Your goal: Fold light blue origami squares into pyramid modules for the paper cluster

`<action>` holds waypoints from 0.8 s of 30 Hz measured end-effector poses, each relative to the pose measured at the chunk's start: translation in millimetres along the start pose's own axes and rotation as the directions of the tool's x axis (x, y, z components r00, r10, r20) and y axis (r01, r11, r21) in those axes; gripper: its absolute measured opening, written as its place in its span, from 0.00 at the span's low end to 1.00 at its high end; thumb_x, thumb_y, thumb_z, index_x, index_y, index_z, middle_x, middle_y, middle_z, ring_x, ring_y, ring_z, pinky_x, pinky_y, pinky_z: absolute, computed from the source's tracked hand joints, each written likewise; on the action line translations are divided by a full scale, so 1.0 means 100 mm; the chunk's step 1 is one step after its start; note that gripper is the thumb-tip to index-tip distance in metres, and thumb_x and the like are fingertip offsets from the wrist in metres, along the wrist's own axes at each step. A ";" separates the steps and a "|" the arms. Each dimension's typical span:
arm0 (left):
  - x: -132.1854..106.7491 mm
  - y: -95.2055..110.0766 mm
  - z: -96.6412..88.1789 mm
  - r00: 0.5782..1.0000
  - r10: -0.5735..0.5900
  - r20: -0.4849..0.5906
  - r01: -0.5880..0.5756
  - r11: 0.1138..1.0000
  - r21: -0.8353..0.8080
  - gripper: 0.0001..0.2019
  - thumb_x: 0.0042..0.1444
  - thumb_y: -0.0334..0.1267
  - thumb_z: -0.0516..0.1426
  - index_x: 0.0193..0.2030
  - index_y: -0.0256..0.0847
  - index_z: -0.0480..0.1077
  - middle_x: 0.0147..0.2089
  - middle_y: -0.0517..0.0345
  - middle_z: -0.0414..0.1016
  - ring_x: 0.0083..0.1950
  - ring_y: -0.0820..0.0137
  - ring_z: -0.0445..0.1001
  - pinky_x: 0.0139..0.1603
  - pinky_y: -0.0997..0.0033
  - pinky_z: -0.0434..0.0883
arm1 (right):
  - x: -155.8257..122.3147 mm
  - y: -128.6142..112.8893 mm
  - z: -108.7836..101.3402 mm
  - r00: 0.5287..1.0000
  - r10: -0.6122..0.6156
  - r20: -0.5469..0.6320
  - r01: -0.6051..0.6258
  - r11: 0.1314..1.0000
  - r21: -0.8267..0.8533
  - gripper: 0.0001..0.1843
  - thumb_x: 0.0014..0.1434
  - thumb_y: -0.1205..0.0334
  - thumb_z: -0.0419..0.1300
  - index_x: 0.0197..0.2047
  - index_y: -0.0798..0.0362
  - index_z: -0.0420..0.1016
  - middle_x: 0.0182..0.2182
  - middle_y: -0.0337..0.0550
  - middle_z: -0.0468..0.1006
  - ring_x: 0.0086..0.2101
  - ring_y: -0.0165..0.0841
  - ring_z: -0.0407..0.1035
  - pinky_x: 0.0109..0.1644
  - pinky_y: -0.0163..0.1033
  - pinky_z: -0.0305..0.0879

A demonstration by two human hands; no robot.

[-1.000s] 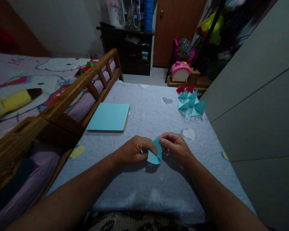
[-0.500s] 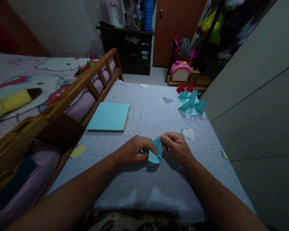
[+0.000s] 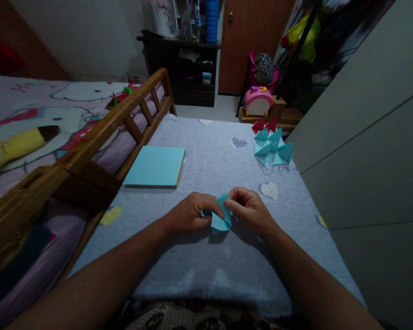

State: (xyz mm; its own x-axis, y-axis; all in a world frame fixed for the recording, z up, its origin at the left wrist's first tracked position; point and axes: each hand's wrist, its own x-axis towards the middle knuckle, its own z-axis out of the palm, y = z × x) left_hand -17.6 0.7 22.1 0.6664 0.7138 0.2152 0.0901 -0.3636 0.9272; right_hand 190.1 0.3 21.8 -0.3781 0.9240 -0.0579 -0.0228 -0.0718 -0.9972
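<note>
A small piece of folded light-blue paper (image 3: 221, 223) is held between my two hands, just above the bedsheet. My left hand (image 3: 195, 213) grips it from the left, with a finger pressed into the fold and the thumb below. At its upper right edge, my right hand (image 3: 248, 207) pinches the paper between thumb and fingers. The paper's lower part curls open in a loop toward me. Several folded light-blue paper pieces (image 3: 271, 149) lie in a group at the far right, with red folded pieces (image 3: 264, 125) just behind them.
A stack of light-blue paper sheets (image 3: 155, 166) lies on the left of the bedsheet (image 3: 209, 151). Along the left side runs a wooden rail (image 3: 89, 130), with another bed beyond it. A pale cabinet wall (image 3: 365, 133) borders the right. A dark shelf (image 3: 181, 73) stands at the back.
The right hand's thumb and fingers have shifted slightly on the paper's upper edge, and the paper's top has tilted a little. The left hand has hardly moved.
</note>
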 end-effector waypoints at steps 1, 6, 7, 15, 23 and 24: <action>0.00 0.00 0.00 1.000 0.005 0.006 -0.005 1.000 0.004 0.11 0.53 0.26 0.58 0.38 0.42 0.80 0.38 0.56 0.82 0.38 0.72 0.79 0.41 0.74 0.73 | 0.00 0.00 0.00 1.000 -0.001 -0.013 0.001 1.000 -0.010 0.15 0.55 0.51 0.67 0.27 0.51 0.69 0.20 0.31 0.65 0.21 0.25 0.55 0.25 0.33 0.53; 0.01 0.01 -0.01 1.000 0.026 -0.011 -0.025 0.999 0.035 0.11 0.53 0.26 0.58 0.38 0.41 0.79 0.38 0.55 0.82 0.37 0.72 0.79 0.41 0.73 0.73 | 0.01 0.02 0.00 0.997 0.000 -0.075 -0.003 0.999 -0.032 0.18 0.60 0.48 0.62 0.27 0.52 0.70 0.18 0.31 0.63 0.20 0.25 0.55 0.24 0.34 0.51; 0.02 0.02 -0.01 0.999 0.030 -0.029 -0.028 0.999 0.040 0.10 0.53 0.26 0.58 0.37 0.41 0.79 0.37 0.55 0.82 0.37 0.72 0.78 0.40 0.73 0.72 | 0.01 0.03 -0.01 0.997 0.007 -0.082 -0.009 1.000 -0.019 0.18 0.61 0.47 0.61 0.28 0.51 0.70 0.18 0.31 0.62 0.20 0.25 0.55 0.24 0.34 0.52; -0.01 0.00 -0.05 0.953 0.012 -0.302 0.025 0.993 0.118 0.05 0.56 0.33 0.61 0.37 0.39 0.80 0.33 0.55 0.78 0.34 0.71 0.75 0.35 0.72 0.70 | -0.11 -0.05 -0.05 0.979 -0.203 0.002 0.200 0.964 -0.176 0.09 0.55 0.65 0.63 0.39 0.50 0.68 0.30 0.35 0.65 0.26 0.26 0.60 0.29 0.33 0.59; 0.02 0.00 -0.04 0.909 -0.005 -0.417 0.048 0.995 0.093 0.04 0.56 0.37 0.65 0.36 0.41 0.80 0.33 0.55 0.79 0.33 0.70 0.74 0.37 0.69 0.71 | -0.06 0.08 0.05 0.774 -0.633 0.008 0.525 0.634 -0.568 0.09 0.61 0.70 0.62 0.42 0.48 0.68 0.34 0.36 0.67 0.27 0.27 0.62 0.28 0.33 0.62; 0.02 0.01 -0.03 0.909 -0.004 -0.417 0.043 0.996 0.084 0.03 0.55 0.37 0.65 0.36 0.41 0.80 0.33 0.56 0.79 0.33 0.70 0.74 0.37 0.68 0.71 | -0.05 0.09 0.04 0.762 -0.647 0.014 0.531 0.613 -0.586 0.09 0.61 0.71 0.61 0.43 0.49 0.69 0.35 0.37 0.68 0.28 0.27 0.62 0.29 0.33 0.63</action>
State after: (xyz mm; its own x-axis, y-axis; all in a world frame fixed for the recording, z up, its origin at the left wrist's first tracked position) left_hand -18.2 4.0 24.2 0.2972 0.8998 0.3195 0.1804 -0.3815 0.9066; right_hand 187.9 -6.8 13.4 -0.2862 0.7456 0.6018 0.3274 0.6664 -0.6699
